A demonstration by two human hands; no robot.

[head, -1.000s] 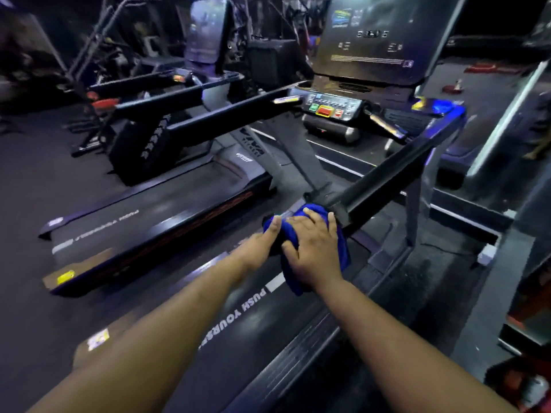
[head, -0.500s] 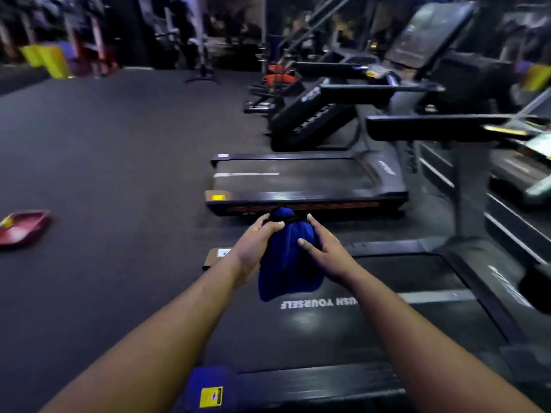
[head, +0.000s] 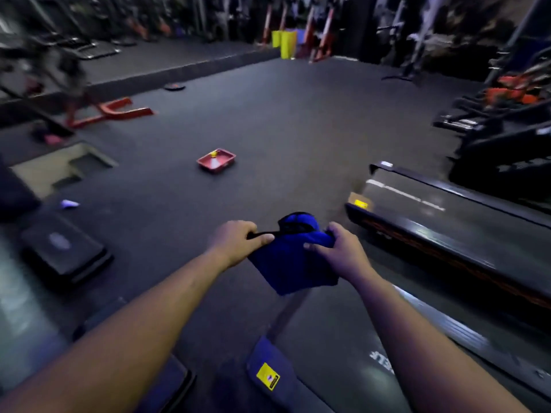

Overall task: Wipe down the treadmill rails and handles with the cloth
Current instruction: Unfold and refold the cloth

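A blue cloth [head: 293, 260] hangs in the air between both hands, in front of me over the dark gym floor. My left hand [head: 235, 239] grips its left top edge with curled fingers. My right hand [head: 340, 251] grips its right top edge. Below me lies the rear end of a treadmill deck [head: 337, 347] with a yellow sticker on its corner cap. A second treadmill [head: 447, 234] stretches along the right. No rails or handles are in view.
A red tray [head: 216, 161] with a small yellow item sits on the open floor ahead. A black step platform [head: 64, 251] lies at the left. Red-framed equipment [head: 113, 111] stands far left, racks and machines [head: 507, 120] along the right and back.
My view has swung left, away from the treadmill console and rail toward the open floor. The cloth left the rail and now hangs spread between both hands.
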